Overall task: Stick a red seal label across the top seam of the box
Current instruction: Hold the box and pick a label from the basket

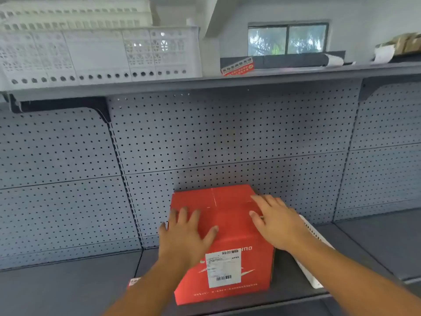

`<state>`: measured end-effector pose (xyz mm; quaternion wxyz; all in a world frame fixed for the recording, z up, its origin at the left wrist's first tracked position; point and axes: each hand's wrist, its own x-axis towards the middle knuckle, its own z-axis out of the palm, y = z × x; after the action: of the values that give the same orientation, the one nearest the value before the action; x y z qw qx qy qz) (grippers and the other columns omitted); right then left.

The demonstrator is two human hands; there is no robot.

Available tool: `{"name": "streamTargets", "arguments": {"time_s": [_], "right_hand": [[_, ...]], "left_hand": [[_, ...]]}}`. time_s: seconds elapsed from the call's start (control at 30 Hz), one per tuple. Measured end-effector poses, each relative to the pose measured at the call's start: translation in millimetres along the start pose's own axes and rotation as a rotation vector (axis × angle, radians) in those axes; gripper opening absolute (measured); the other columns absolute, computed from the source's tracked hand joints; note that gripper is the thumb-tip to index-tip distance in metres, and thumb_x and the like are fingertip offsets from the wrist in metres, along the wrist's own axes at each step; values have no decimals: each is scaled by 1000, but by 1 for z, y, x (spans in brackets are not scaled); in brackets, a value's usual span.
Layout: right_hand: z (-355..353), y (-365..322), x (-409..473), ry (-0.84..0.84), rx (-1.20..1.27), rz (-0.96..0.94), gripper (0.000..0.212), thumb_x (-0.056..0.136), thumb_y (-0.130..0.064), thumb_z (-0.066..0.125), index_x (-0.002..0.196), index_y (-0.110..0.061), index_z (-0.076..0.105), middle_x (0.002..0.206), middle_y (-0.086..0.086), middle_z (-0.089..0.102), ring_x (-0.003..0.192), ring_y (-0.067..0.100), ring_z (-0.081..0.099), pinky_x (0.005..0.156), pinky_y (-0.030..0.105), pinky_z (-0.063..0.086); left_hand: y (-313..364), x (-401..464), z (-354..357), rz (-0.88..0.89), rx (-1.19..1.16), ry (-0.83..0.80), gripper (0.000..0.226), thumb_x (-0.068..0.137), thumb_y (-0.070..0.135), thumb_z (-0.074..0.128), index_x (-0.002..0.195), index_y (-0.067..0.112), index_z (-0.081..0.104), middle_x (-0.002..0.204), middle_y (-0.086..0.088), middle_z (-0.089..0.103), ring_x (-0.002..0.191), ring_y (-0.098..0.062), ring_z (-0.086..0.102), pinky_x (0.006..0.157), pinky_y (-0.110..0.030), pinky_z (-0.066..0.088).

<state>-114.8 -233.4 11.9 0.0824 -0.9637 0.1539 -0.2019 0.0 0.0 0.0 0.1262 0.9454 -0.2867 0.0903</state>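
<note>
A red cardboard box [230, 222] stands on a grey shelf [68, 286], its top flaps closed with a seam running down the middle and a white shipping label on its front face. My left hand [184, 236] lies flat on the left half of the top, fingers spread. On the right half of the top, near the edge, my right hand [276, 221] rests flat with fingers apart. Red-and-white seal labels [238, 67] lie on the upper shelf, above and behind the box. Another small red label [134, 281] lies on the lower shelf beside my left forearm.
A grey pegboard wall [227, 137] backs the shelf. White plastic baskets [98, 53] stand stacked on the upper shelf at left. A white basket [312, 258] leans to the right of the box under my right forearm. Paper and cardboard boxes [405, 44] sit far right on the upper shelf.
</note>
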Motion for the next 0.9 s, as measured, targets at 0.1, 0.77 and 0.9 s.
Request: {"name": "streamTargets", "arguments": {"time_s": [0.1, 0.77, 0.9], "right_hand": [[8, 8, 1, -10, 42, -15, 47, 101, -50, 33, 147, -36, 35, 144, -6, 50, 125, 19, 47, 101, 44, 45], [25, 43, -16, 72, -4, -159, 35, 89, -54, 51, 103, -29, 71, 104, -18, 65, 96, 9, 54, 85, 30, 43], [23, 45, -14, 54, -2, -191, 34, 90, -57, 50, 101, -33, 70, 102, -20, 64, 96, 7, 53, 85, 30, 42]], "left_hand": [[-9, 4, 11, -3, -7, -1, 80, 84, 86, 17, 149, 41, 30, 160, 1, 31, 152, -30, 14, 119, -61, 21], [-19, -2, 45, 19, 36, 177, 68, 91, 77, 34, 136, 32, 56, 143, 0, 58, 141, -35, 41, 105, -59, 42], [-18, -3, 45, 17, 37, 188, 67, 91, 77, 34, 136, 32, 56, 144, 0, 58, 142, -35, 41, 104, -59, 42]]}}
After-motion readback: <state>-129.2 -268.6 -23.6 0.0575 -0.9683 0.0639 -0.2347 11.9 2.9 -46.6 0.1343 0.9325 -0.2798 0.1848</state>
